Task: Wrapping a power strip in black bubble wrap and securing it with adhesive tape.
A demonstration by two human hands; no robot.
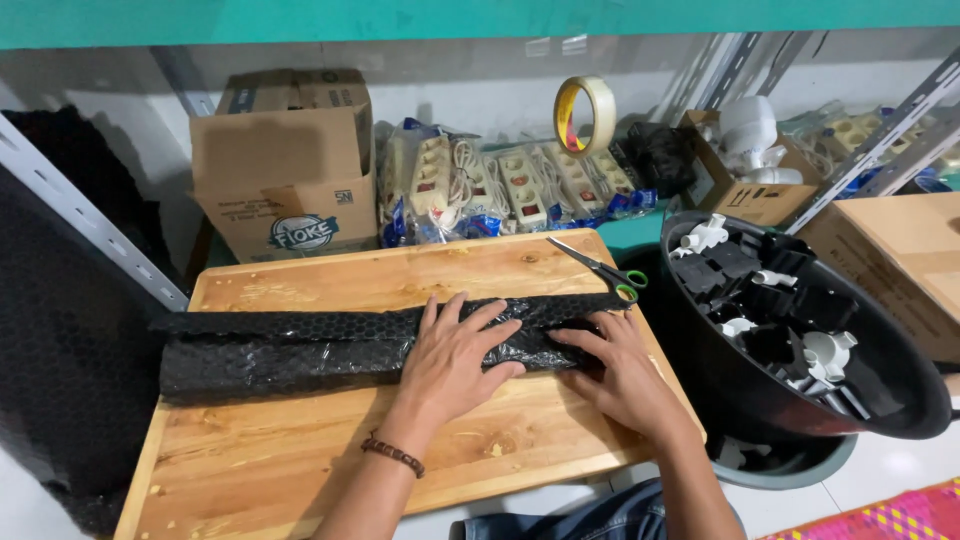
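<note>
A long roll of black bubble wrap (pixel 290 350) lies across a wooden board (pixel 300 450). My left hand (pixel 455 355) rests flat on the roll's right part, fingers spread, pressing it down. My right hand (pixel 615 370) sits at the roll's right end, fingers curled against the wrap and tucked into its fold. A beaded bracelet (pixel 392 454) circles my left wrist. Neither hand lifts anything off the board.
Scissors (pixel 600 268) with green handles lie at the board's far right corner. A black tub (pixel 900 400) of black and white plastic parts stands at the right. Behind are a cardboard box (pixel 285 165), packaged power strips (pixel 500 185), a tape roll (pixel 585 112) and more black wrap (pixel 60 350) at left.
</note>
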